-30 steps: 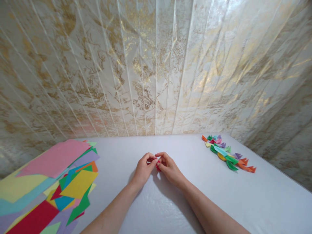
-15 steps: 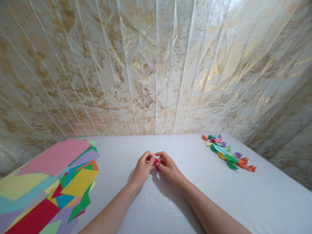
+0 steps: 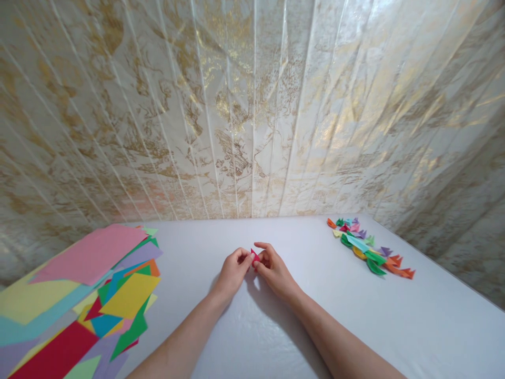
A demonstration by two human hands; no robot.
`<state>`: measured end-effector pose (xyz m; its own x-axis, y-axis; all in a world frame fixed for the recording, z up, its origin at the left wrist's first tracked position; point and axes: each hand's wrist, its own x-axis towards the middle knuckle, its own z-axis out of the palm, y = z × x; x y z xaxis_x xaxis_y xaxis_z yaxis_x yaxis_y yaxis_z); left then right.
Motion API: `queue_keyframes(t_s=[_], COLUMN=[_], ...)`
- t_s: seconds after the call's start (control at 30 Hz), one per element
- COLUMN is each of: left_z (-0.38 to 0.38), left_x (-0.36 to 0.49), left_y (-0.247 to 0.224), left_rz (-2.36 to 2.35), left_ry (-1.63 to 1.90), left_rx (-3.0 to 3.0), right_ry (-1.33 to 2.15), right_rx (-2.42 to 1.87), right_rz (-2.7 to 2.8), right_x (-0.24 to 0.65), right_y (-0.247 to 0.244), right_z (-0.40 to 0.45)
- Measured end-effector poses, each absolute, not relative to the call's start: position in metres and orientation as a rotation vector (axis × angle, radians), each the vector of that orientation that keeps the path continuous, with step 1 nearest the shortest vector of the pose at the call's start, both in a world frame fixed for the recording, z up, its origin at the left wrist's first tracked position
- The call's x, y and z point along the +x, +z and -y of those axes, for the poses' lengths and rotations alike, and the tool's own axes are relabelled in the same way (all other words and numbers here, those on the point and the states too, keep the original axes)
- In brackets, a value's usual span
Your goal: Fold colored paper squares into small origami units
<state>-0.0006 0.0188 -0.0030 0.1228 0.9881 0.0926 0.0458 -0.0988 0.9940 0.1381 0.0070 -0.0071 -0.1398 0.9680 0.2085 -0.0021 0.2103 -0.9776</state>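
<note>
A small folded piece of red paper (image 3: 255, 257) is held between my two hands above the middle of the table. My left hand (image 3: 235, 268) pinches its left side between thumb and fingers. From the other side, my right hand (image 3: 272, 268) grips it with the thumb and bent fingers, while the index finger is raised off the paper. A pointed corner of the paper sticks up between the hands. Its lower part is partly hidden by the fingertips.
Coloured paper sheets lie in a loose pile on the left, with a pink sheet (image 3: 94, 252), a yellow piece (image 3: 131, 296) and a red sheet (image 3: 55, 352). Several small folded paper figures (image 3: 359, 243) lie at the right. Gold-patterned drapery (image 3: 236, 116) hangs behind the white table (image 3: 244, 337).
My right index finger has lifted off the red paper and stretched out. The paper has turned slightly, and its pointed corner now shows upward.
</note>
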Motion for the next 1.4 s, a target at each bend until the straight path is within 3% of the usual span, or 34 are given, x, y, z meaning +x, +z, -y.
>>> queue_keyframes(t_s=[1.4], left_z=[-0.026], left_x=[-0.003], left_y=[-0.008], left_rz=[-1.109], left_ry=[1.294], left_rx=[0.990], right_ry=[1.275], right_rx=[-1.107], right_rz=[1.737], right_x=[0.142], right_y=[0.009], right_z=[0.001])
